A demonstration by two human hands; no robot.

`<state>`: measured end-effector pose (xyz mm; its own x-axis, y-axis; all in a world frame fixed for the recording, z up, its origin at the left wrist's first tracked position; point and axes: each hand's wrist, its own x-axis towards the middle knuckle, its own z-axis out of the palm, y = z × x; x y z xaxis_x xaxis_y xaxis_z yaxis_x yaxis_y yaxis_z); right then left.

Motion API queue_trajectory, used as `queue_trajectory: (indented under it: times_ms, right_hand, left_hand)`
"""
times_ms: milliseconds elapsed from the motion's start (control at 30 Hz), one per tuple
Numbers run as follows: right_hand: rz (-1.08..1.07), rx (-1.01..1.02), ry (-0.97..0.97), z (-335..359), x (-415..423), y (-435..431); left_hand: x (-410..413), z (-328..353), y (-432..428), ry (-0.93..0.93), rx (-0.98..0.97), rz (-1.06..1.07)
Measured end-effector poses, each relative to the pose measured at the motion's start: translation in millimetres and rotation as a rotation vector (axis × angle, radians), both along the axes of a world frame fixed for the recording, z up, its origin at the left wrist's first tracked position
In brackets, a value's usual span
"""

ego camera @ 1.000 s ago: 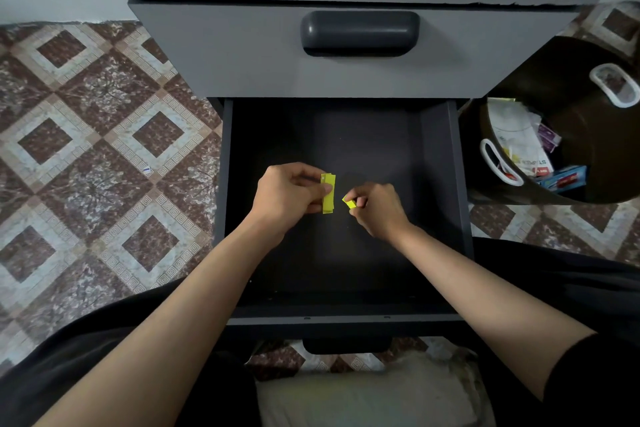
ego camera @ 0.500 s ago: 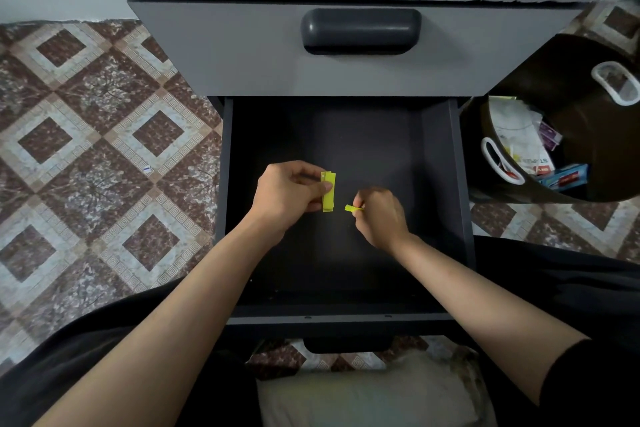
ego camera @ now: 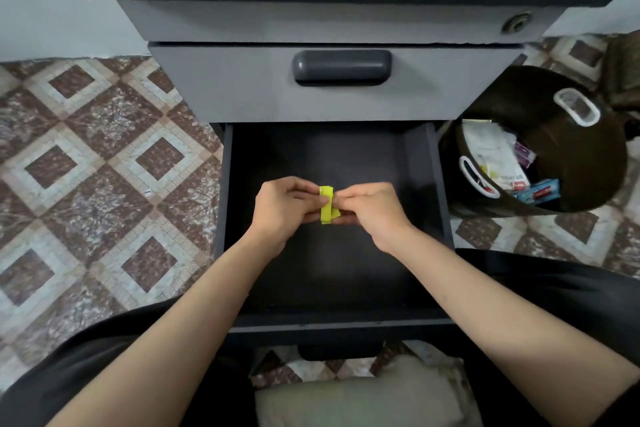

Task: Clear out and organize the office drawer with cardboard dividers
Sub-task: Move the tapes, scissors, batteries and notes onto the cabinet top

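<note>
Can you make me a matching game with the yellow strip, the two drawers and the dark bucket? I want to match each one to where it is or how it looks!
Things:
1. yellow strip
2. lower drawer
3. upper drawer
4. dark bucket

Places and states:
A. shut, with a dark handle
B. on the tiled floor, holding papers
C. pinched between the left hand and the right hand
D. pulled out

Pairs: 1-C, 2-D, 3-A, 4-B
</note>
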<state>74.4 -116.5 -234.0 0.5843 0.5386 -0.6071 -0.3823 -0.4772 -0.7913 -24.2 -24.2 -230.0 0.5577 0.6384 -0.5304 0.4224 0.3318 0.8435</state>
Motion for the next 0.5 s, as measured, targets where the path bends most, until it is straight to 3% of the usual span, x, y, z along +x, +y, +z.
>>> queue_trajectory:
  times_ms: [400, 500]
  right_hand:
    - [0.041, -0.05, -0.059, 5.1, -3.1, -1.1]
    - [0.026, 0.003, 0.046, 7.4, -3.1, -0.2]
  left_hand:
    - [-0.4, 7.1, 3.2, -0.034, -0.118, 0.066]
    - [-0.6, 7.0, 3.8, -0.031, -0.122, 0.07]
